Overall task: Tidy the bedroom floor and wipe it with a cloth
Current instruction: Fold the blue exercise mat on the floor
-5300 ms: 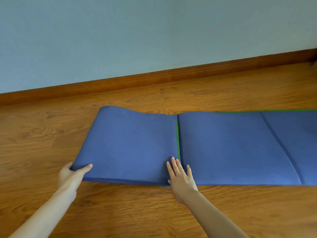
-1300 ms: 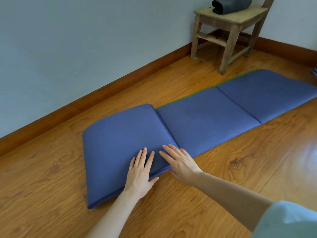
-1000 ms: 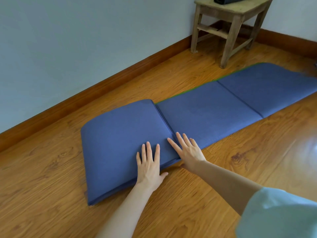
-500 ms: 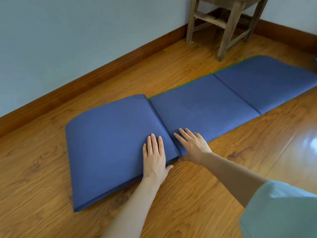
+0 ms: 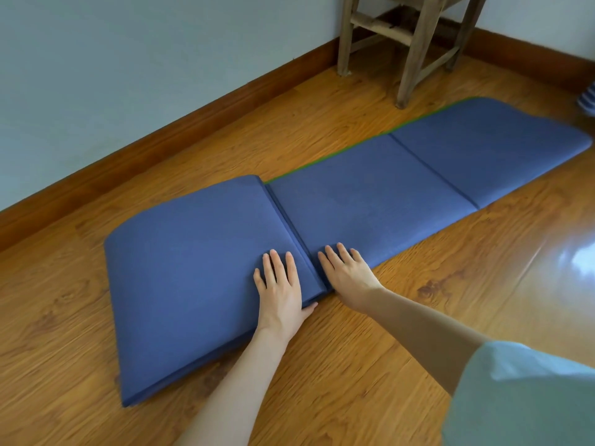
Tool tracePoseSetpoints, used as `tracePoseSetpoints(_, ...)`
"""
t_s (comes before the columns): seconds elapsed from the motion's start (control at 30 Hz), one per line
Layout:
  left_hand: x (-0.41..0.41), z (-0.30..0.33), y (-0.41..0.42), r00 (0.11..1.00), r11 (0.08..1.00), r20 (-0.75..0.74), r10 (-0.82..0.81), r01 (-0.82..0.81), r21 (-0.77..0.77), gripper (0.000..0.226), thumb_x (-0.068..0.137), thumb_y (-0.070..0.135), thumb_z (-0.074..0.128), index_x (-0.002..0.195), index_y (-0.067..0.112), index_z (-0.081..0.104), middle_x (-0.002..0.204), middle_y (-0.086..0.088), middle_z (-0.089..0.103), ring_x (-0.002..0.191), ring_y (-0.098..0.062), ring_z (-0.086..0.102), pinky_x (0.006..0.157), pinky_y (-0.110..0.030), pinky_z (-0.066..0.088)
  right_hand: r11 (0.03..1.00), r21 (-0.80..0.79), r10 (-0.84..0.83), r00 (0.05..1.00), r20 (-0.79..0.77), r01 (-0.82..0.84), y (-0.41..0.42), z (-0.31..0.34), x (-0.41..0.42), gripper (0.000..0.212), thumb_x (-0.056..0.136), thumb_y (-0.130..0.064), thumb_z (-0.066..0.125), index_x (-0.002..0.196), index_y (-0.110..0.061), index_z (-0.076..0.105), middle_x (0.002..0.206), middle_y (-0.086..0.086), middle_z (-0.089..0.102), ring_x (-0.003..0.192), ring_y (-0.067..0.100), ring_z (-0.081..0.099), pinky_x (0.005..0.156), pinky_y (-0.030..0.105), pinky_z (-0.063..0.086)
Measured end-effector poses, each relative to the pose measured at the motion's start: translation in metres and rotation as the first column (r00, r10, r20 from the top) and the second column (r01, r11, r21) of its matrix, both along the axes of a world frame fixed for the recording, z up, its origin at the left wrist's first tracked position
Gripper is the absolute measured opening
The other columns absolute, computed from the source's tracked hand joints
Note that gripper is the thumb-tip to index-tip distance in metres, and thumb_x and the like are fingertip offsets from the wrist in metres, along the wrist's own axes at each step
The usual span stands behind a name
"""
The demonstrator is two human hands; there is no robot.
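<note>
One blue mat [image 5: 354, 204] on the wood floor [image 5: 418, 317], running alongside the wall [image 5: 128, 75]. Its end farthest from the chair [image 5: 415, 43] is already folded over into a thicker stack; two flat panels toward the chair remain unfolded, so folding looks roughly half done. No cloth in view; wiping looks not started. Two hands: left hand [image 5: 280, 284] flat, fingers straight, pressing the folded stack near its edge; right hand [image 5: 347, 272] flat on the next panel just past the fold line, thumb hidden, grip under the edge unclear. One chair, one striped item [image 5: 587, 101] at frame edge beyond the mat.
</note>
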State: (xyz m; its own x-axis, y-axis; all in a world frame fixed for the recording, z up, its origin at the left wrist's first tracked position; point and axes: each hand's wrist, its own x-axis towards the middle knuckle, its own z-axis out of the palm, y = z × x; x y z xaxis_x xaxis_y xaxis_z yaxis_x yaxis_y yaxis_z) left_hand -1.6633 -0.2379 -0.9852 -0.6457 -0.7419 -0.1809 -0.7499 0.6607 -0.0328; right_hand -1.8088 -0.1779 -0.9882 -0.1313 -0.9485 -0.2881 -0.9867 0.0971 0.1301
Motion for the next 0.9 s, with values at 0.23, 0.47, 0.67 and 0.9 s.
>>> tracePoseSetpoints(0.23,0.004,0.022,-0.005,0.966,0.997,-0.255,0.039,-0.054,-0.051,0.110,0.077,0.066,0.054,0.144,0.013,-0.015,0.153,-0.024,0.013,0.141,-0.038,0.015,0.112,-0.050,0.018,0.995,-0.096,0.019,0.995,0.099,-0.009,0.003,0.025,-0.006,0.064,0.094,-0.002,0.046,0.148,-0.004,0.011,0.153,0.015,0.022,0.141,0.031,0.022,0.114,0.036,0.024)
tracePoseSetpoints(0.47,0.006,0.088,-0.025,0.901,0.987,-0.415,0.123,-0.156,-0.046,0.105,0.076,0.051,0.068,0.149,0.018,0.001,0.156,-0.018,0.006,0.143,-0.034,0.007,0.115,-0.045,0.013,0.817,-0.447,-0.071,0.834,0.548,0.364,-0.026,0.090,0.015,0.035,0.097,-0.011,0.043,0.132,-0.011,0.045,0.123,0.007,0.060,0.106,0.027,0.060,0.088,0.037,0.049)
tracePoseSetpoints(0.67,0.016,0.131,-0.035,0.679,0.974,-0.703,0.210,-0.211,0.087,0.098,0.077,0.033,0.072,0.149,0.017,0.008,0.155,-0.014,0.012,0.144,-0.028,0.009,0.115,-0.043,0.020,0.664,-0.495,0.002,0.661,0.751,0.560,-0.044,0.146,0.040,0.035,0.097,-0.011,0.042,0.131,-0.012,0.052,0.116,0.008,0.066,0.102,0.025,0.061,0.089,0.038,0.047)
tracePoseSetpoints(0.9,0.024,0.171,-0.026,0.386,0.970,-0.895,0.222,-0.185,0.160,0.106,0.075,0.034,0.072,0.135,0.053,-0.013,0.149,-0.004,0.034,0.134,-0.023,0.037,0.102,-0.046,0.042,0.620,-0.537,0.179,0.564,0.806,0.572,-0.042,0.204,0.049,0.036,0.094,-0.006,0.047,0.126,-0.017,0.058,0.083,-0.009,0.064,0.062,0.002,0.054,0.057,0.011,0.040)
